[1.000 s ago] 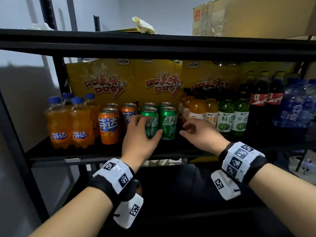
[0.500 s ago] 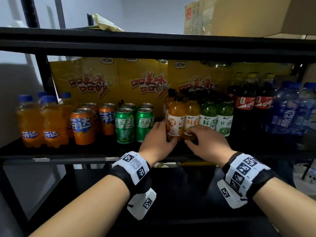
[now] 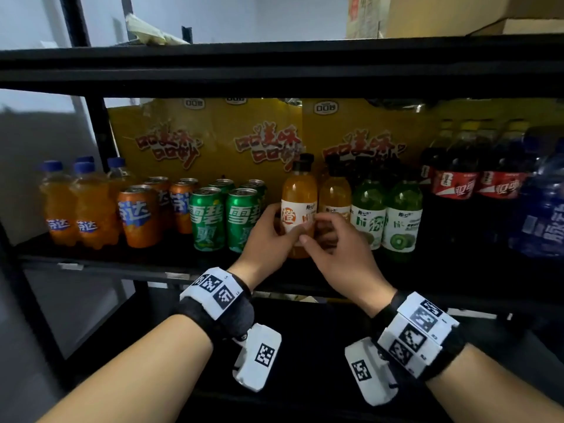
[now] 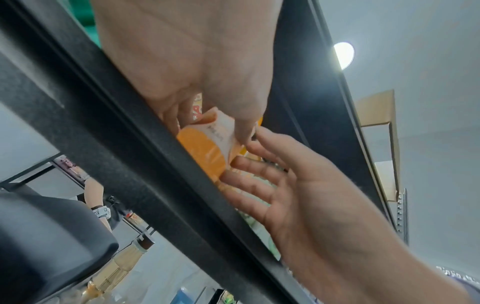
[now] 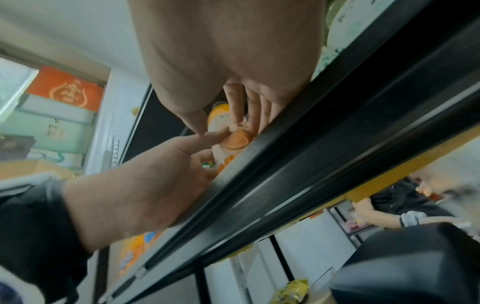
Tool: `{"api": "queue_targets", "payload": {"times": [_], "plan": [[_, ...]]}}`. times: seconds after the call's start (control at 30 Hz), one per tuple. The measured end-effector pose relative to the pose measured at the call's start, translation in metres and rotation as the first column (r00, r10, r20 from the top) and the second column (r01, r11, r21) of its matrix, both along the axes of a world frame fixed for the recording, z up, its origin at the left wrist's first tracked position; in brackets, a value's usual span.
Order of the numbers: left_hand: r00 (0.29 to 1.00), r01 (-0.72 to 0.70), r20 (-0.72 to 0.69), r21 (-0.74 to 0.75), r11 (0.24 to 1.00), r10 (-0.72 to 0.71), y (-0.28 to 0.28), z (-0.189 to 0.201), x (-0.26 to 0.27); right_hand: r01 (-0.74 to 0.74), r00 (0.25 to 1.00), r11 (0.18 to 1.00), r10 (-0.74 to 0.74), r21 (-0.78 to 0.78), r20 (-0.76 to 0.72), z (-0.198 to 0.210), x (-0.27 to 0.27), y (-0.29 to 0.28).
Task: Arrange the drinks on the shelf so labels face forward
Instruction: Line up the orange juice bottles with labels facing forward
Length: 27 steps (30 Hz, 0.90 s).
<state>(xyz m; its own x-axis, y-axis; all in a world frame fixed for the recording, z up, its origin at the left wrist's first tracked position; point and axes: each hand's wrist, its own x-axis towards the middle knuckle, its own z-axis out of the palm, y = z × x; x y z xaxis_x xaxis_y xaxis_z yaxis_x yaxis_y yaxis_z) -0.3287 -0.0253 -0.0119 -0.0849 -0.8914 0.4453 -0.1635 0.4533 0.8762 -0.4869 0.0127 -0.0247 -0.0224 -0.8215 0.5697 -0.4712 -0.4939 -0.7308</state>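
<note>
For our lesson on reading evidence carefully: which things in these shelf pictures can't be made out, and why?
- Orange juice bottle: lower label hidden by both hands, head view.
- Second orange bottle: label covered by the right hand.
- Cola bottles: tops lost in shadow.
- Blue bottle: cut by the right edge.

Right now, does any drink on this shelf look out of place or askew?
Yes: the front orange juice bottle, held by the left hand and right hand, has its label turned sideways. The kiwi bottles beside it face forward.
</note>
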Motion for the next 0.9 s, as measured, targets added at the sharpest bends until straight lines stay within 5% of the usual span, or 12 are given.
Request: {"api": "queue_targets", "payload": {"times": [0.1, 0.23, 0.43, 0.9], "plan": [[0.991, 0.035, -0.132, 0.047, 0.998, -0.029, 0.012, 0.003, 0.006, -0.111, 0.975, 0.991, 0.093, 0.081, 0.2, 0.006, 0.01, -0.008], [0.975, 0.112, -0.205, 0.107, 0.988, -0.088, 0.021, 0.005, 0.013, -0.355, 0.827, 0.925, 0.243, 0.136, 0.508, 0.015, 0.021, -0.019], [0.934, 0.281, -0.293, 0.259, 0.924, -0.202, 0.02, 0.008, 0.021, -0.352, 0.814, 0.935, 0.286, 0.038, 0.506, 0.004, 0.024, -0.025], [0.913, 0.283, -0.372, 0.288, 0.915, -0.165, 0.014, 0.004, 0.028, -0.352, 0.769, 0.936, 0.302, -0.021, 0.563, 0.002, 0.02, -0.023]]}}
